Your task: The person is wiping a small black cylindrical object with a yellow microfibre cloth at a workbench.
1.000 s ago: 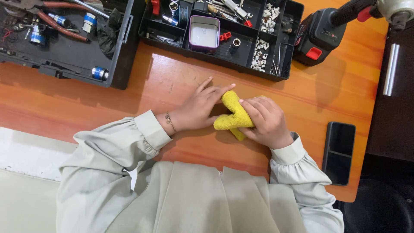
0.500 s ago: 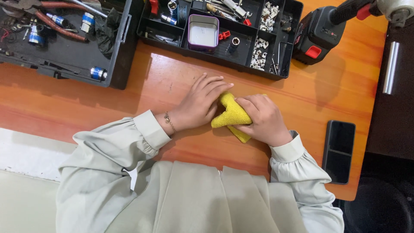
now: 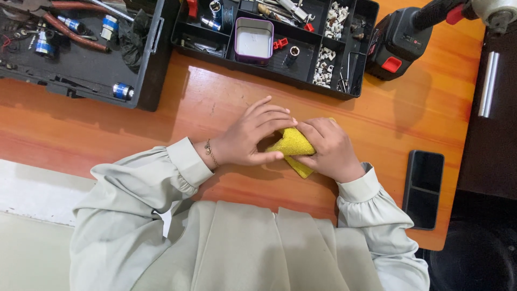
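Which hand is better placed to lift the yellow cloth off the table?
Probably right. The right hand already wraps the yellow cloth from above; the left hand only touches its near edge with fingertips.

Bunched yellow cloth on the table, apparently folded.

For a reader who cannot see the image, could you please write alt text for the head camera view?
Seen from above, a person's left hand and right hand together grip a bunched yellow cloth on an orange wooden table. An open black toolbox and a parts organiser tray lie beyond, a cordless drill at the far right, and a dark phone beside the right sleeve.
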